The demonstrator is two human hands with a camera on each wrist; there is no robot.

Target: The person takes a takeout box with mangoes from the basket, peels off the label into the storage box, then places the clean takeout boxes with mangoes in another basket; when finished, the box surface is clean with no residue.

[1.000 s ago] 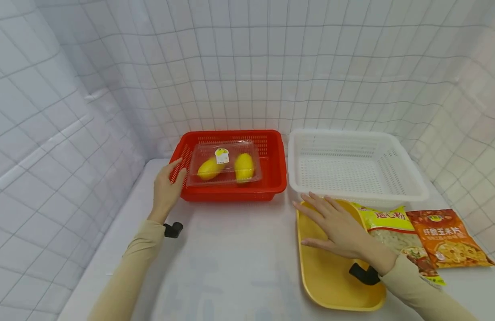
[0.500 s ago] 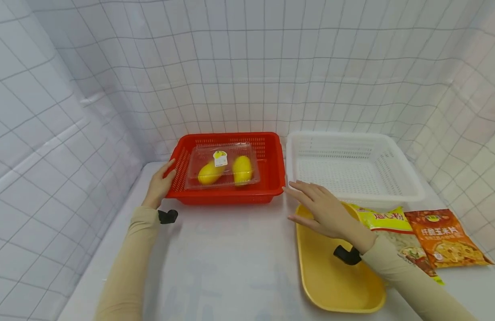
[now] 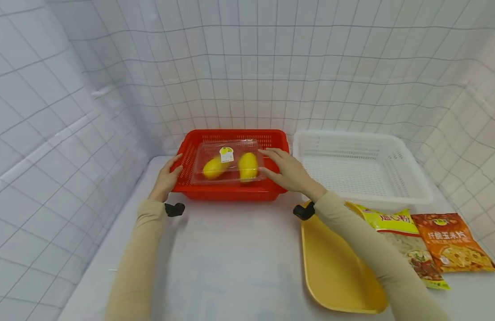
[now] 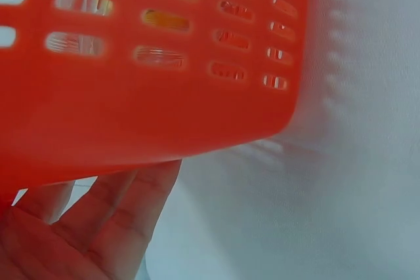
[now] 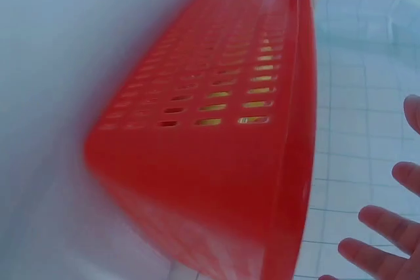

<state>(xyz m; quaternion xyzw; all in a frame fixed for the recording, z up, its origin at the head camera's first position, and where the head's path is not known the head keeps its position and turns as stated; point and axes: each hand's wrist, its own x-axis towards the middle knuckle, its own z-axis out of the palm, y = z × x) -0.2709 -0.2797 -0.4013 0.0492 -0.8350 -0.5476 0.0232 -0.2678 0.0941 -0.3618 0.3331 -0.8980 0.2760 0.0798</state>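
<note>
A red plastic basket [image 3: 231, 195] with slotted walls holds a clear lidded box [image 3: 233, 175]. Inside the box lie two yellow fruits [image 3: 248, 167], and a white-and-yellow label [image 3: 227, 155] is on its lid. At the basket's left rim is my left hand [image 3: 166, 178], its straight fingers [image 4: 125, 208] reaching past the rim in the left wrist view. My right hand [image 3: 289, 171] reaches over the basket's right side, thumb and fingers apart, fingertips right at the box's right edge. In the right wrist view, spread fingers [image 5: 387, 227] show above the rim.
A white slotted basket [image 3: 352, 176] stands right of the red one. In front of it lies a yellow tray [image 3: 332, 267], partly under my right sleeve. Two food bags, one yellow and clear [image 3: 408, 245], one orange [image 3: 452, 243], lie at the right. White gridded cloth [image 3: 247, 67] hangs behind.
My right hand has moved left and away from me, from over the yellow tray to the red basket's right side. My left hand stays near the left rim.
</note>
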